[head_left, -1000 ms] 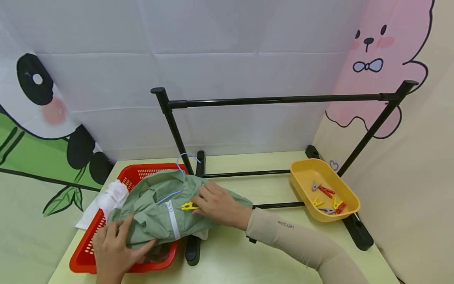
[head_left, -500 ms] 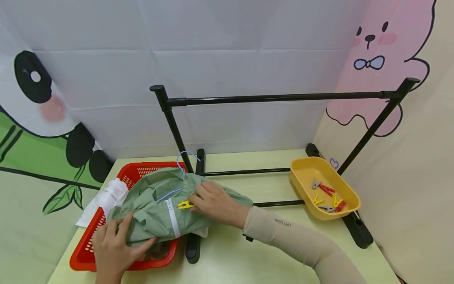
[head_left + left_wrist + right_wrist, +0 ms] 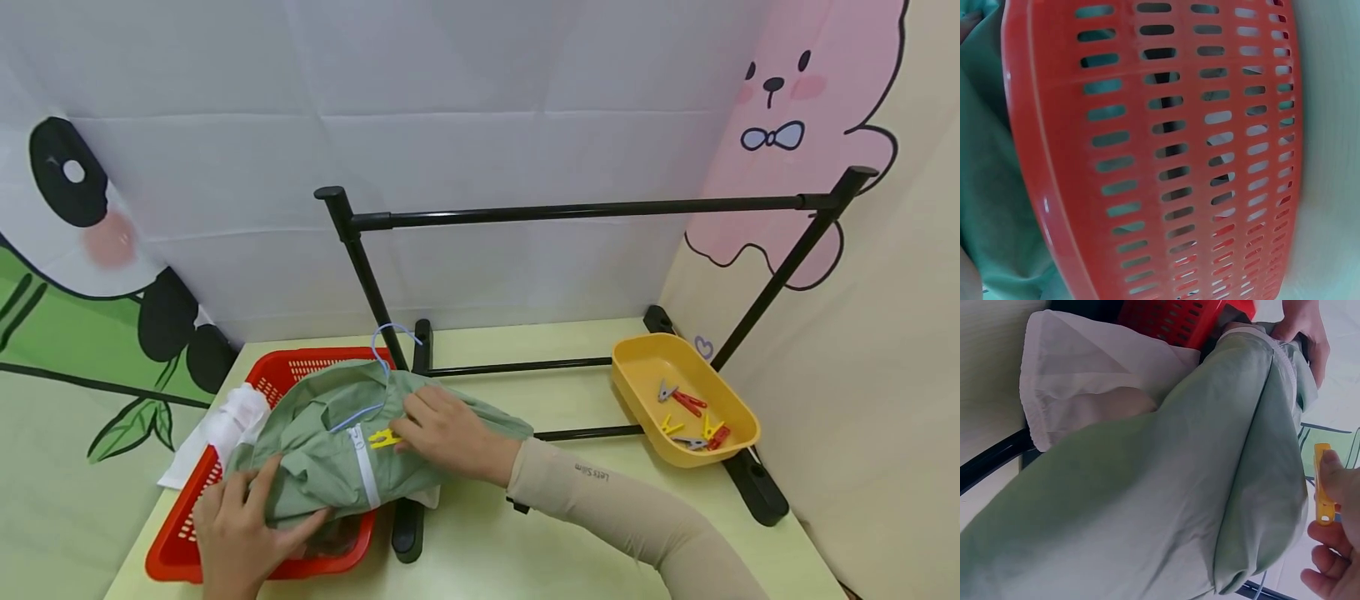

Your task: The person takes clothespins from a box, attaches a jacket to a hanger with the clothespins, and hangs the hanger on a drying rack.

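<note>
A light green jacket point(image 3: 315, 458) with a white zipper point(image 3: 363, 467) lies across the red basket point(image 3: 174, 542), a blue hanger point(image 3: 358, 417) in its collar. My right hand point(image 3: 450, 437) is over the jacket's right side. Between thumb and fingers it pinches a yellow clothespin point(image 3: 381, 439), held just right of the zipper. In the right wrist view the clothespin point(image 3: 1324, 484) stands beside the jacket's edge, apart from the cloth. My left hand point(image 3: 243, 525) grips the jacket's lower left part, thumb and fingers on either side of a fold. The left wrist view mostly shows the basket's slotted wall point(image 3: 1166, 150).
Behind the basket stands a black rack point(image 3: 585, 210) with a top rail and low bars. At right, a yellow tray point(image 3: 637, 367) holds several red, yellow and grey clothespins point(image 3: 688, 404). White cloth point(image 3: 236, 417) hangs over the basket's left rim.
My right hand has shifted slightly left with the yellow clothespin, bringing it nearer the zipper. The left hand and the jacket stay in place.
</note>
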The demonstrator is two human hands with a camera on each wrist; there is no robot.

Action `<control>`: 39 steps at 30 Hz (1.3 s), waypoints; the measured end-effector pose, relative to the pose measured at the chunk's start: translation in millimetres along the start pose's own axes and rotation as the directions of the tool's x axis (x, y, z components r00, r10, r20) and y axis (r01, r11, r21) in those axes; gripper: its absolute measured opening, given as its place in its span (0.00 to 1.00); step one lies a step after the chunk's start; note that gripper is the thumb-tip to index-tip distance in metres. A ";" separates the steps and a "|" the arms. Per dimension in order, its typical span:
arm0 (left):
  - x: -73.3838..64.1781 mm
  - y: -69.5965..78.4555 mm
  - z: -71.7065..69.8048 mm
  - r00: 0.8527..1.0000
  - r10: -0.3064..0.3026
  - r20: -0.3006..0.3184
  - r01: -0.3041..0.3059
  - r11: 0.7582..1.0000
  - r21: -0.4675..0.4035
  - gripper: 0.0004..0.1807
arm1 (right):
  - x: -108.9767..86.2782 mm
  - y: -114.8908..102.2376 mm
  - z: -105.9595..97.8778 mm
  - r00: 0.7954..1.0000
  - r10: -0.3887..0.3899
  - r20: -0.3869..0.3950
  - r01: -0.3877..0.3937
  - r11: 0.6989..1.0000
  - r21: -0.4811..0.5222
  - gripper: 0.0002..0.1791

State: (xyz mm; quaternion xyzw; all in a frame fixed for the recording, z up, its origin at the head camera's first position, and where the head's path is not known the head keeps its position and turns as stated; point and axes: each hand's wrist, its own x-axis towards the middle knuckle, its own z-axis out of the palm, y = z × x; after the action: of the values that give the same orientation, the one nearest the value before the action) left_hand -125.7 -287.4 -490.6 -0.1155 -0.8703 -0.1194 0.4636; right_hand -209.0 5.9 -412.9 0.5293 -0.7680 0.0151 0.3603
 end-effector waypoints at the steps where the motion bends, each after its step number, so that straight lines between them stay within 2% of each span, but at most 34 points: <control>1: 0.7 0.3 -0.6 1.000 0.000 0.009 0.000 1.000 0.001 0.53 | 0.7 0.1 0.0 1.000 0.000 -0.004 0.000 1.000 0.001 0.16; 8: 2.7 1.5 -4.1 0.999 -0.005 0.046 0.005 1.000 0.002 0.54 | 4.8 -0.7 2.0 0.999 -0.021 -0.046 0.019 0.999 -0.027 0.15; 15: 0.3 1.5 -4.7 0.997 -0.013 0.078 0.012 1.000 0.011 0.55 | 7.1 -3.7 3.7 1.000 -0.027 -0.005 0.027 0.999 -0.022 0.16; 20: 1.2 1.6 -4.6 0.997 -0.017 0.080 0.016 1.000 0.012 0.55 | 8.9 -3.8 5.9 0.999 -0.030 -0.016 0.030 0.999 -0.020 0.15; 24: 2.1 1.8 -4.4 0.998 -0.006 0.069 0.005 1.000 0.015 0.55 | 10.3 -4.1 7.3 0.999 -0.035 -0.022 0.034 0.999 -0.027 0.15; 30: 3.5 3.4 -3.0 1.000 0.009 0.010 -0.009 1.000 -0.004 0.53 | 12.6 -6.1 6.5 1.000 -0.019 0.010 0.019 1.000 0.001 0.15; 33: 3.5 4.0 -3.7 1.000 0.007 0.024 -0.007 1.000 -0.001 0.53 | 13.1 -6.5 6.1 1.000 -0.012 0.024 0.011 1.000 0.019 0.15; 39: 4.9 4.5 -4.4 1.000 0.009 0.012 -0.009 1.000 -0.005 0.53 | 13.9 -6.3 7.6 0.999 -0.033 0.005 0.033 0.999 -0.017 0.16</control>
State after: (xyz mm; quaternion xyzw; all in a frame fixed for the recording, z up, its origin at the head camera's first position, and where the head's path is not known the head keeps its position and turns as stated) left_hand -123.5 -284.1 -483.7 -0.1211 -0.8722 -0.1188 0.4588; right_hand -210.5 -11.0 -412.8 0.5387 -0.7601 0.0013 0.3633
